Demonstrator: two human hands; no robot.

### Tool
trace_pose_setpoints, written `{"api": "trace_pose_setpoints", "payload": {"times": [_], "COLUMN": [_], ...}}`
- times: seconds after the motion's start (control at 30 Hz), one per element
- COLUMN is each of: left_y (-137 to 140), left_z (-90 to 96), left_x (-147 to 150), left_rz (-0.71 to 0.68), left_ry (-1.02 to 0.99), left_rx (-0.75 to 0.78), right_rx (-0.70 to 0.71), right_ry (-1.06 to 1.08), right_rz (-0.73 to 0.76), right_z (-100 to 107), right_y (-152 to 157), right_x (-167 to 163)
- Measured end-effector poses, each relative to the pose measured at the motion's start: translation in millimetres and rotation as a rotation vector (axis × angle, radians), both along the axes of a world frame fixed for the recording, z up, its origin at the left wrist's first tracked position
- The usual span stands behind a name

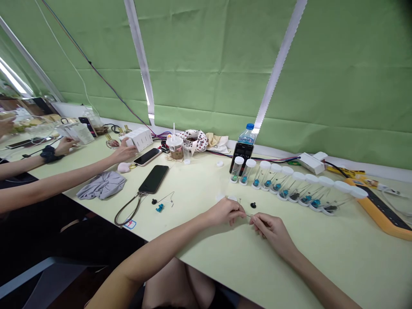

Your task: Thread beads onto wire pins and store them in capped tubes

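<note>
My left hand (225,211) is closed in a pinch above the table, and a thin metal rod (248,216) runs from its fingertips to my right hand (270,229). Thumb and fingers of the right hand are pinched around the other end. A thin pin-like tip (240,200) rises above the left fingers; whether it belongs to the same rod I cannot tell. Just beyond the hands lies a small black knob-like part (253,205). White caps (220,197) sit partly hidden behind my left hand. Farther left are a blue part (159,207), a black part (154,201) and thin metal rods (169,200).
Several white-capped clear vials (265,175) holding small parts and rods stand in a row. Behind them are a phone running a timer (242,155) and a bottle (247,135). An orange power strip (383,210) lies right. At left, a co-worker's hand (124,152) touches a white box (140,139).
</note>
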State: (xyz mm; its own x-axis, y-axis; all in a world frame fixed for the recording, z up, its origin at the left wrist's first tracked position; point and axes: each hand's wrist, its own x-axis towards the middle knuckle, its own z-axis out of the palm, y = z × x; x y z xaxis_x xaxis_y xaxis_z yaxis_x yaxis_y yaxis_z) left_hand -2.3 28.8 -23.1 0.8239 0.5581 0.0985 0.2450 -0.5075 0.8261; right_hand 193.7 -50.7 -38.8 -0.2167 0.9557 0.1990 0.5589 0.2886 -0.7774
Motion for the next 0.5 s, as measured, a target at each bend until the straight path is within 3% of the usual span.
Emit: {"api": "trace_pose_setpoints", "payload": {"times": [0.27,0.37,0.5], "left_y": [2,2,2], "left_z": [3.1,1.4,-2.3], "left_x": [-1,-1,1], "left_rz": [0.102,0.095,0.070], "left_ry": [-0.059,-0.061,-0.031], "left_rx": [-0.313,-0.350,-0.373], "right_rx": [0.651,0.724,0.715], "right_ry": [-0.485,-0.548,-0.571], "right_rz": [0.046,0.085,0.123], "right_z": [-2,-4,-7], "right_y": [4,5,4], "right_x": [13,16,16]}}
